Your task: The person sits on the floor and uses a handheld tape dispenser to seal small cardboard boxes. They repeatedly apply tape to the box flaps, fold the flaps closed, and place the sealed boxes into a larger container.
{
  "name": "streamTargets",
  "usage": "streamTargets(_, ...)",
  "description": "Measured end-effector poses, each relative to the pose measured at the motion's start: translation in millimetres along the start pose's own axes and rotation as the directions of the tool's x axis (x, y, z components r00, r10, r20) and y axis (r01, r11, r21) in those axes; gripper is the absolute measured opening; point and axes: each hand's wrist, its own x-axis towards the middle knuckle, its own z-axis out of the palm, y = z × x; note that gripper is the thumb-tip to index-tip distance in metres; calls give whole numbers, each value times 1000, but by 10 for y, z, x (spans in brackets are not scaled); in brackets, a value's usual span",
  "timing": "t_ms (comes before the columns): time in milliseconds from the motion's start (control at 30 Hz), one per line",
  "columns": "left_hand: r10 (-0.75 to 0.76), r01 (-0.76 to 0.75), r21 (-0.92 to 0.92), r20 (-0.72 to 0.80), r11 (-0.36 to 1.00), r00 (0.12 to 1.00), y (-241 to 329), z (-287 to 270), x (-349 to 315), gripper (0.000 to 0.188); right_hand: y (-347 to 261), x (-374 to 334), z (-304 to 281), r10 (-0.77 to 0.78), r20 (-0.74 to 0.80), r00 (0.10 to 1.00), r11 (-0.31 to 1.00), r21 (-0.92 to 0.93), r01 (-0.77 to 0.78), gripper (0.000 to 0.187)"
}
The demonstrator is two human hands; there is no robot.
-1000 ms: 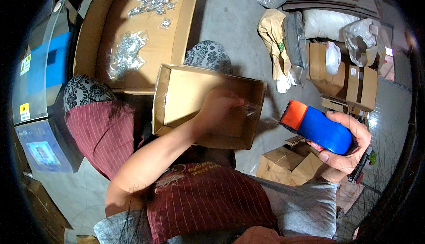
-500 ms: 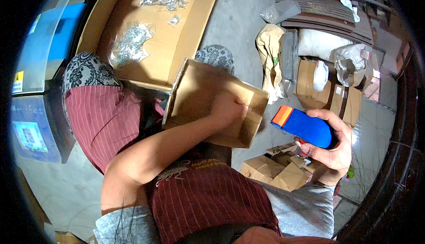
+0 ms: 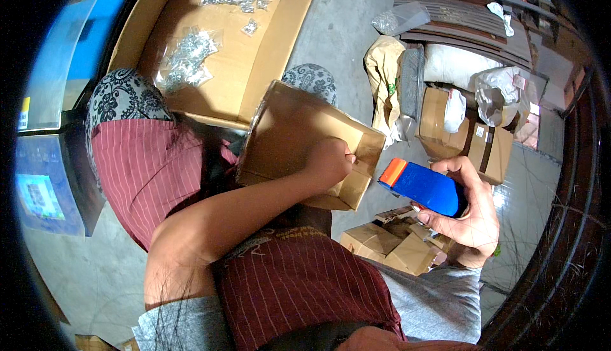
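Observation:
A small open cardboard box [image 3: 280,122] rests tilted across my lap, between my knees. My left hand [image 3: 330,162] reaches inside it, its fingers curled into a fist near the right-hand wall. Whatever those fingers hold, if anything, is hidden. To the right of the box, my right hand [image 3: 471,208] grips a blue hand-held tape dispenser [image 3: 429,189] with an orange end that points left toward the box. The dispenser is apart from the box wall.
Ahead lies a large open carton [image 3: 223,96] with clear bags of small metal parts [image 3: 191,58]. Blue bins [image 3: 51,179] stand at left. Cardboard boxes [image 3: 445,122], plastic bags and stacked brown panels [image 3: 452,14] fill the right. Torn cartons [image 3: 388,243] lie below my right hand.
My right hand has moved slightly left with the tape dispenser, closer to the small box. My left hand stays inside the box, nearly in the same place.

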Motion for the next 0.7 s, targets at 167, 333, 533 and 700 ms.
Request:
streamTargets(167,-29,28,62,7,998,1000,23,43,-18,30,46,-89,15,-22,-35,999,999,-23,22,68)
streamTargets(333,-59,54,151,29,987,998,55,44,-22,28,129,-117,6,50,-9,999,998,45,-49,71)
streamTargets(533,-5,-6,233,49,973,999,67,46,-49,25,158,-130,-10,133,16,991,989,65,-134,76)
streamTargets(700,32,-70,342,115,937,993,60,92,15,24,165,-134,-1,205,52,977,976,67,-208,80)
